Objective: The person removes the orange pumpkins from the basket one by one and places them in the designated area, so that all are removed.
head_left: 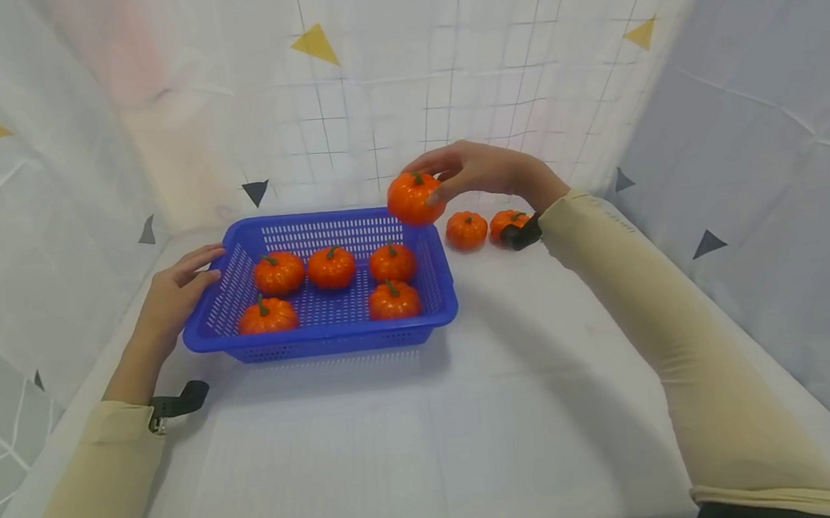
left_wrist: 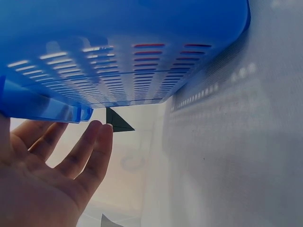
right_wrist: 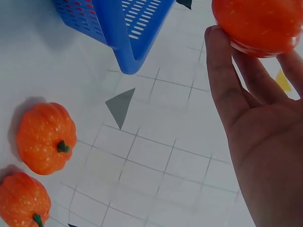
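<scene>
My right hand (head_left: 477, 170) grips a small orange pumpkin (head_left: 412, 200) with a green stem, up over the back right corner of a blue plastic basket (head_left: 307, 343). In the right wrist view the fingers curve round that pumpkin (right_wrist: 260, 23) from below. My left hand (head_left: 173, 295) rests at the basket's left rim, thumb on the edge. The left wrist view shows its fingers (left_wrist: 94, 151) fairly straight beneath the blue rim, beside the slotted basket wall (left_wrist: 118, 75). Inside the basket sit several more pumpkins (head_left: 332, 267), stems mostly upward.
Two pumpkins stand on the white table right of the basket: one pumpkin (head_left: 466, 230) in full sight, the other pumpkin (head_left: 508, 224) partly behind the right wrist strap (head_left: 524, 234). White sheeting (head_left: 378, 96) with grid lines and triangle marks closes off the back and sides.
</scene>
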Demonstrator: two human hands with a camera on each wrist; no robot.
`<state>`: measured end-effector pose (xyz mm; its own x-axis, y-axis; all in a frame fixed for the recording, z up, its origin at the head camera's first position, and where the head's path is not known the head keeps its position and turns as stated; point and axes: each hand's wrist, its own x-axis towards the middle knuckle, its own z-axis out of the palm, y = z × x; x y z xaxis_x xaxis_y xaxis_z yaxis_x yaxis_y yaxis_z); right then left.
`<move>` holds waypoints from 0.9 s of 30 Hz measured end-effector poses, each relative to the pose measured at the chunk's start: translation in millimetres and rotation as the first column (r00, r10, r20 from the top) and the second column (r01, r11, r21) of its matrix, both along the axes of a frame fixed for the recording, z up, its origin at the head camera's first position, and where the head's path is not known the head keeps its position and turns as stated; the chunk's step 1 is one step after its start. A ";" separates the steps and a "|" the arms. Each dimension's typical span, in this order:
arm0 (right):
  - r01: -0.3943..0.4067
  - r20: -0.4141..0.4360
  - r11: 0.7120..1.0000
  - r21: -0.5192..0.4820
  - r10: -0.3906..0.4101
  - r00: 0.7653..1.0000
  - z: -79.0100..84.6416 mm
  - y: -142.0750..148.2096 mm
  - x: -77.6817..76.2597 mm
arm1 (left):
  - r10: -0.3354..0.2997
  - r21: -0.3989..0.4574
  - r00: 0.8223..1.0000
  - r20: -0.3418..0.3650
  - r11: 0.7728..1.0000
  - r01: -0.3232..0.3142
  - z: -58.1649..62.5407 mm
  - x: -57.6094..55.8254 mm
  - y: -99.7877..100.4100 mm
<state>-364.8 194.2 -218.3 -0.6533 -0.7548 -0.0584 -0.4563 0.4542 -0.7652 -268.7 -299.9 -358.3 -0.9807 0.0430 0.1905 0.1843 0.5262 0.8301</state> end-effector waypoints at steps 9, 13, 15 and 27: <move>0.039 -0.022 0.999 -0.001 -0.039 0.999 6.0 13.0 -0.9 | 0.007 -0.005 1.000 -0.006 1.000 -0.007 1.9 4.4 -0.3; 0.071 -0.018 0.997 0.002 -0.071 0.997 7.2 18.2 -2.5 | 0.012 -0.008 1.000 -0.005 1.000 -0.012 2.3 4.5 -1.7; 0.095 -0.018 0.995 0.008 -0.095 0.995 7.6 21.5 -2.8 | 0.011 -0.008 1.000 -0.004 1.000 -0.011 2.2 4.2 -2.1; 0.216 -0.016 0.976 0.040 -0.215 0.976 6.4 43.6 -3.3 | 0.011 -0.005 1.000 0.003 1.000 -0.011 1.3 5.2 -2.7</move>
